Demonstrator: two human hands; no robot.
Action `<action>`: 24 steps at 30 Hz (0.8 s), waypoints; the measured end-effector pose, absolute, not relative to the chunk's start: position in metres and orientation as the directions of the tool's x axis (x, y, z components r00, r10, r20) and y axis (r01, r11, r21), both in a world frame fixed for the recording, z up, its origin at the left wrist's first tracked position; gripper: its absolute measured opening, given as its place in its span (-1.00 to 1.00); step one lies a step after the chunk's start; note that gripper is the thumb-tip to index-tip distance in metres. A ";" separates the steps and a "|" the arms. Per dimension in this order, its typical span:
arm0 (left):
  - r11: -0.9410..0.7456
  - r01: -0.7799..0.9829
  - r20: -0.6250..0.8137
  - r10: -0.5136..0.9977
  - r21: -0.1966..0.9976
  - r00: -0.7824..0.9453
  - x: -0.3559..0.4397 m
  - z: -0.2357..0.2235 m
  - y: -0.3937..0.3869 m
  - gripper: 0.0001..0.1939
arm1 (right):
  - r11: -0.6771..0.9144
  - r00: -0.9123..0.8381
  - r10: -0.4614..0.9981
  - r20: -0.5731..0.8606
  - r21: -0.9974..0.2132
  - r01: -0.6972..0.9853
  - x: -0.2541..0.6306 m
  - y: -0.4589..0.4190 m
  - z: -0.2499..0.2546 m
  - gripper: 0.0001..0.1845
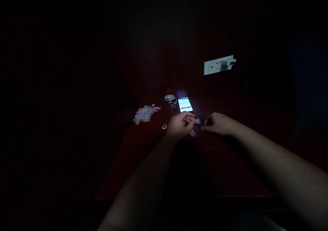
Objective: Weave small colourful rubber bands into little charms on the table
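My left hand (180, 125) is over the dark red table, its fingers curled in toward the thumb. Whatever it may hold is hidden. Close to its fingertips lies a small bluish-purple bunch of bands (197, 121), and a purple bunch of bands (192, 133) rests just below the hand. My right hand (218, 123) is to the right of these bunches, low over the table, thumb and fingers apart with nothing visible between them. A single pink ring-shaped band (164, 126) lies left of my left hand.
A loose pile of colourful small elastic bands (146, 114) lies near the table's left edge. Behind my left hand stand a lidded round jar (170, 101) and a phone (185, 105) with its screen lit. A white wall socket (217, 65) holds a plug. The surroundings are very dark.
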State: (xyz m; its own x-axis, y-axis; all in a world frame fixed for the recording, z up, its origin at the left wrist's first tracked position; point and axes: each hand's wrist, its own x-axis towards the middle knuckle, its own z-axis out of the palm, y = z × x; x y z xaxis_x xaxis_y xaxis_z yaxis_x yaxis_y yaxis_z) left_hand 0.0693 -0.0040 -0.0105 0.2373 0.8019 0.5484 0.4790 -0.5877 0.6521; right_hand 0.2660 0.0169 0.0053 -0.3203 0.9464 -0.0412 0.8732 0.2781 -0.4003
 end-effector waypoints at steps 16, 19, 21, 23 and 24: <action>-0.580 0.442 0.488 0.814 0.684 0.313 0.069 -0.012 -0.004 -0.82 | 0.206 -0.257 0.964 -0.074 -0.408 0.890 0.268 0.017 0.010 -0.78; -0.589 0.434 0.494 0.808 0.682 0.321 0.069 -0.013 -0.003 -0.82 | 0.239 -0.297 0.952 -0.076 -0.423 0.874 0.271 0.019 0.008 -0.85; -0.592 0.428 0.495 0.806 0.683 0.324 0.068 -0.013 -0.003 -0.83 | 0.289 -0.357 0.932 -0.059 -0.473 0.832 0.274 0.019 0.007 -0.88; -0.588 0.429 0.489 0.809 0.686 0.327 0.068 -0.013 -0.003 -0.83 | 0.342 -0.437 0.898 -0.056 -0.537 0.771 0.278 0.019 0.006 -0.81; -0.583 0.432 0.485 0.812 0.688 0.325 0.068 -0.013 -0.003 -0.82 | 0.358 -0.472 0.879 -0.066 -0.562 0.746 0.280 0.018 0.006 -0.76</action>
State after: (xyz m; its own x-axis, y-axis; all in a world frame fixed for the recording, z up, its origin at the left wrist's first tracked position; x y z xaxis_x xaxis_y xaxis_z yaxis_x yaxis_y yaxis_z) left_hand 0.0677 -0.0029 -0.0132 0.3249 0.8122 0.4846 0.4325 -0.5832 0.6876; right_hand 0.2804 0.0179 0.0062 -0.4716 0.8793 -0.0662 0.7460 0.3577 -0.5617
